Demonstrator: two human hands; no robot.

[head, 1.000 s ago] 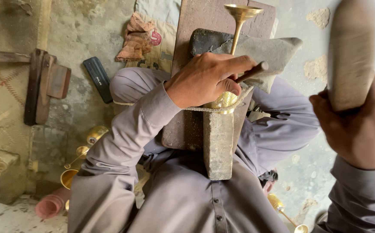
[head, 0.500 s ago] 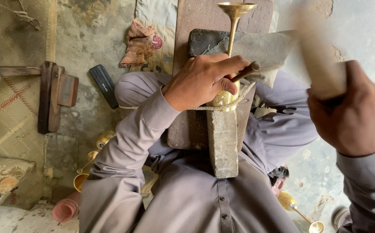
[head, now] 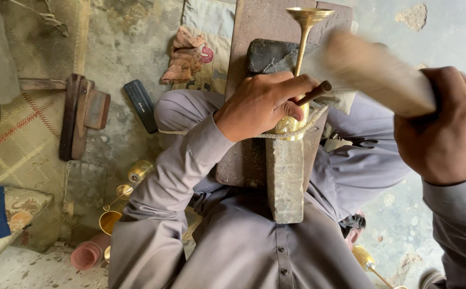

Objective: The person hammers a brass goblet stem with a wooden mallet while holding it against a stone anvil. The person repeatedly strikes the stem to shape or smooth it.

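The left hand (head: 262, 104) is pinching a thin dark metal punch (head: 314, 92) against the tall golden brass goblet (head: 299, 69) lying on the grey stone block (head: 285, 179) over the lap, while the right hand (head: 444, 126), fingers wrapped tightly round the blurred pale wooden mallet (head: 375, 72), is swinging from the right, so blows are best landing squarely on the punch's end.
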